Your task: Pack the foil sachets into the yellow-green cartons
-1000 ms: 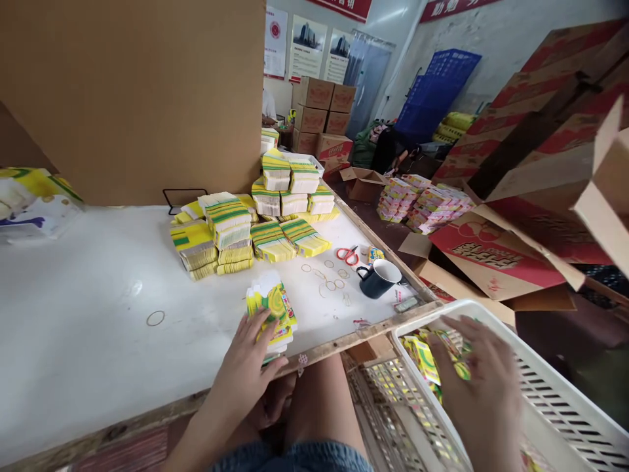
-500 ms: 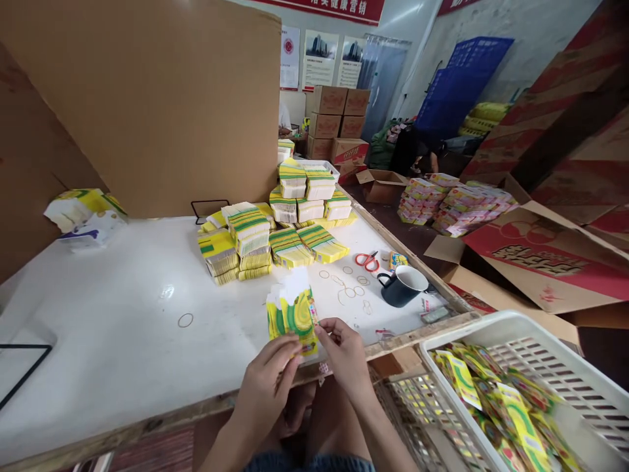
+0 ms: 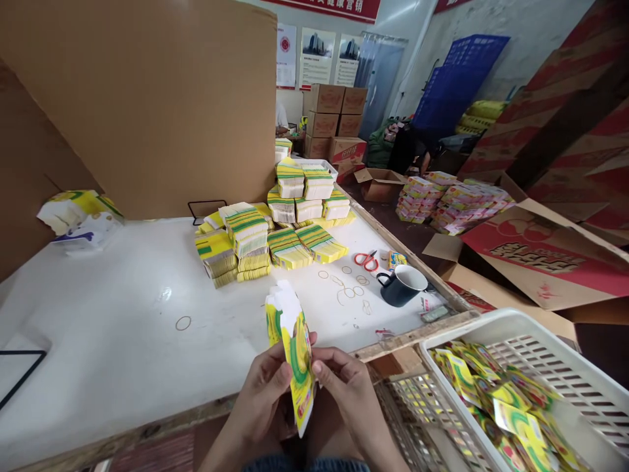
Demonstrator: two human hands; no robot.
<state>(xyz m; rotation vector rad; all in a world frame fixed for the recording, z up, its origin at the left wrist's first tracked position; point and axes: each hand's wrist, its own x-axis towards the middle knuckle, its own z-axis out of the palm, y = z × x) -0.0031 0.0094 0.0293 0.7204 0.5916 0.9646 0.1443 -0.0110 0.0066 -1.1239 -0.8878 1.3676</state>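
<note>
A yellow-and-green printed carton (image 3: 299, 367), flattened and tilted with white flaps at its top, is held over the table's front edge. My left hand (image 3: 265, 387) is closed on its left side, thumb across the printed face. My right hand (image 3: 346, 383) pinches its right edge between thumb and fingers. Behind it, more flat yellow cartons (image 3: 272, 322) show in part on the table. Whether anything is inside the held carton, I cannot tell.
Bundled carton stacks (image 3: 246, 229) stand at the table's back. Red scissors (image 3: 366, 261), rubber bands (image 3: 348, 292) and a dark mug (image 3: 403, 285) lie to the right. A white basket (image 3: 528, 324) with yellow cartons is at the lower right. Cardboard panels (image 3: 187, 105) rise behind.
Both hands have drawn a carton up and toward me, turning it more on edge. Another light yellow carton now shows on top of those in the basket.
</note>
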